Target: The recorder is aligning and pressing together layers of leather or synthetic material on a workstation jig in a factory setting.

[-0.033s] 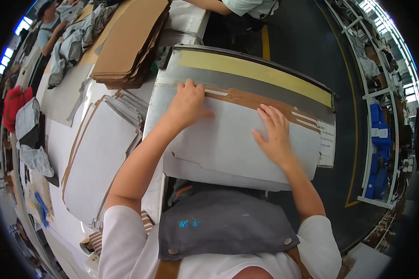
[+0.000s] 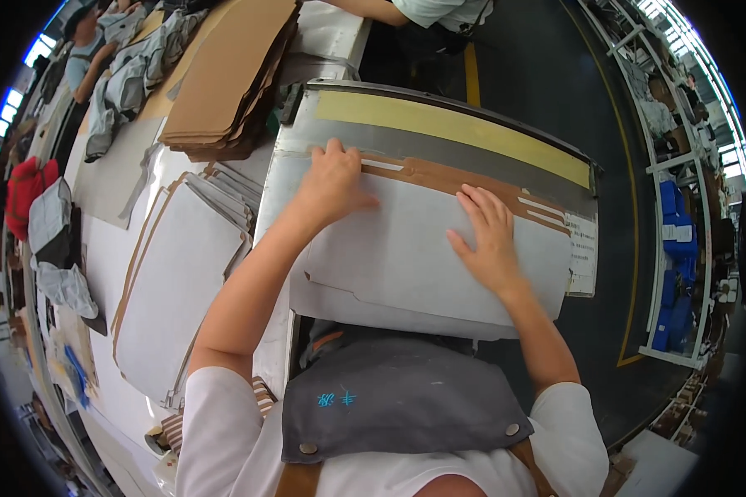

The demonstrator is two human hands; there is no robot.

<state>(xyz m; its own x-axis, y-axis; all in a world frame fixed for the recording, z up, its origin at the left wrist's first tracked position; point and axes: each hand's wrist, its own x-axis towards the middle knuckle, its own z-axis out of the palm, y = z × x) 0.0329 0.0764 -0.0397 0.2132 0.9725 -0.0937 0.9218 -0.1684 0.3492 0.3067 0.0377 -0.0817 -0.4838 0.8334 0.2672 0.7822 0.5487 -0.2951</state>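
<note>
**Both palms flat on one sheet at the metal plate**

Nearest, below both hands, hangs one grey apron with two metal studs, over a white shirt.

Just above it lies the sheet, a large white card blank with a brown folded strip along its far edge. It rests on the metal plate, its near edge overhanging toward the apron. The left hand presses on the sheet's far left corner, fingers spread over the brown strip. The right hand lies flat further right, fingertips just short of the strip. Neither grip closes on anything: both are open, palms down, pinning the sheet and not pinching it.

As a judgement, the sheet looks placed and squared against the plate, with the strip already turned over. Pressing it down seems to be in hand. Lifting it off onto a pile is not yet done.

Left of the left grip, on the white table, lies one stack of like white sheets, several deep. An exact count cannot be made from the edges. Beyond the grips, the plate carries one grey band and one yellow band along its far rim. One white label sits just right of the right grip.

Farther left and up lies one pile of brown card, with grey garments beyond. At the far edge, parts of two other people show.
</note>
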